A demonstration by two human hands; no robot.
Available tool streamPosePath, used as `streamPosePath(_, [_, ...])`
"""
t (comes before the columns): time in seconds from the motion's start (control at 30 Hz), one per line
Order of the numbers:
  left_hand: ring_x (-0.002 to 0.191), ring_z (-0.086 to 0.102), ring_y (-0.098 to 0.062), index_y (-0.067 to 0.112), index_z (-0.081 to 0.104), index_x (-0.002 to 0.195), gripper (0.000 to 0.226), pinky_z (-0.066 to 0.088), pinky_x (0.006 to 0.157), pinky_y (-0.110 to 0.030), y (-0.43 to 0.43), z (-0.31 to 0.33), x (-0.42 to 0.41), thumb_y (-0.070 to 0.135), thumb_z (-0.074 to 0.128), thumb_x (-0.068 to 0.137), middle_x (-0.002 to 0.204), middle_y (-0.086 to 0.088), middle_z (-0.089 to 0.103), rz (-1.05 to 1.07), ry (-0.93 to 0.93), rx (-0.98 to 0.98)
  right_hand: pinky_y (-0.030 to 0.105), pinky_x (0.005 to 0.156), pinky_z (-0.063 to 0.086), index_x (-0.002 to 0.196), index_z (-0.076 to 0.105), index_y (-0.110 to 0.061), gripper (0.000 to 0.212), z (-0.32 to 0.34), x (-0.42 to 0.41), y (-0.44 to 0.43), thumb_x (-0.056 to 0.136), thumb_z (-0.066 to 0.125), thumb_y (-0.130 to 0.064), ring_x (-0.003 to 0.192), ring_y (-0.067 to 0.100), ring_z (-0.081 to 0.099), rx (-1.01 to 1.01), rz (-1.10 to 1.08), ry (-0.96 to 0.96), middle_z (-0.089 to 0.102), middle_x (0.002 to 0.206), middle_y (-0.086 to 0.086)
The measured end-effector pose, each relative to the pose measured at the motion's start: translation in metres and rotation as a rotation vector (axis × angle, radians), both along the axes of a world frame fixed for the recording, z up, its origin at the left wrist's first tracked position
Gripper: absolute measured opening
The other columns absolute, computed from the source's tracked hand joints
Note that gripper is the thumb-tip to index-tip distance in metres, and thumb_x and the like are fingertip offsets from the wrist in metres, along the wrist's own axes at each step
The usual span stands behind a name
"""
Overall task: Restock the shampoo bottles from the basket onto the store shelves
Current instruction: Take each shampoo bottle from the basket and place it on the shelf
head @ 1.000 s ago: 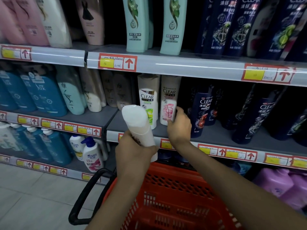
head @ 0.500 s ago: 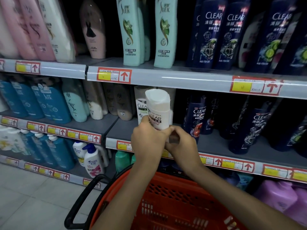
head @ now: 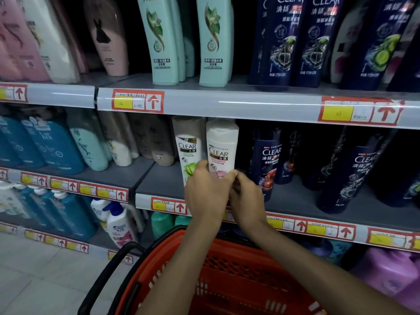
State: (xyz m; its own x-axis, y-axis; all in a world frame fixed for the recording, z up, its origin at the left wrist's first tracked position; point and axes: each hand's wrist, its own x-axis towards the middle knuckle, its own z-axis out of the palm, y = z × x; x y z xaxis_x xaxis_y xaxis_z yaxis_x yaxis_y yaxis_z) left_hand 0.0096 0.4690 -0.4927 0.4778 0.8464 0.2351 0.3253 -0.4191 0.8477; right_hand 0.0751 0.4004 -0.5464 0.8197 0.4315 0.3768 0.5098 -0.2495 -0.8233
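On the middle shelf of a shop's shampoo aisle, a white bottle with a pink flower label now stands upright, just beside a matching white bottle with a green label on its left and a row of dark blue bottles on its right. Both of the person's hands are at its lower part. The left hand wraps the base from the front and left, its grip clamped on the bottle. The right hand meets it from the right, fingertips touching near the label's lower edge; whether it truly grips the bottle or only steadies it cannot be told, since the left hand hides the contact.

A second ago the left hand held this bottle tilted in the air above the red basket, while the right hand reached to the shelf alone. Half a second ago the bottle was raised upright at the shelf front with both hands closing under it. Now it sits further back, in line with its neighbour, and its label faces outward. The view has also lifted and drawn nearer to the shelves.

This bottle looks as good as placed; letting go seems to be what remains. The basket's inside is mostly hidden by the arms, so how many bottles are left cannot be told.
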Motion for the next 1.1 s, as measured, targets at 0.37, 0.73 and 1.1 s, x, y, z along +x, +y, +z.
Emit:
streamPosePath(0.37, [0.089,0.071,-0.023,0.016,0.077,0.107,0.022,0.061,0.078,-0.042,0.013,-0.024,-0.002,0.024,0.057,0.101,0.094,-0.003,0.077,-0.083,0.01,-0.133,0.042,0.085,0.056,0.129,0.062,-0.019,0.033,-0.005,0.006,0.026,0.097,0.066,-0.027,0.1,0.02,0.065,-0.085,-0.118,-0.062,0.066,0.114,0.004])
streamPosePath(0.73, [0.09,0.07,-0.021,0.009,0.072,0.099,0.017,0.061,0.077,-0.04,0.019,-0.025,-0.003,0.012,0.056,0.097,0.096,-0.003,0.076,-0.148,0.01,-0.194,0.045,0.086,0.057,0.123,0.054,-0.019,0.034,-0.004,0.0,0.029,0.095,0.071,-0.026,0.103,0.02,0.064,-0.031,-0.164,-0.012,0.064,0.116,0.003])
streamPosePath(1.1, [0.093,0.069,-0.014,0.012,0.076,0.111,0.025,0.057,0.083,-0.03,0.015,-0.03,-0.008,0.006,0.058,0.095,0.104,0.001,0.078,-0.164,-0.108,-0.218,0.045,0.085,0.058,0.123,0.053,-0.021,0.03,-0.007,0.0,0.032,0.097,0.067,-0.021,0.104,0.019,0.065,-0.043,-0.176,-0.03,0.065,0.119,0.002])
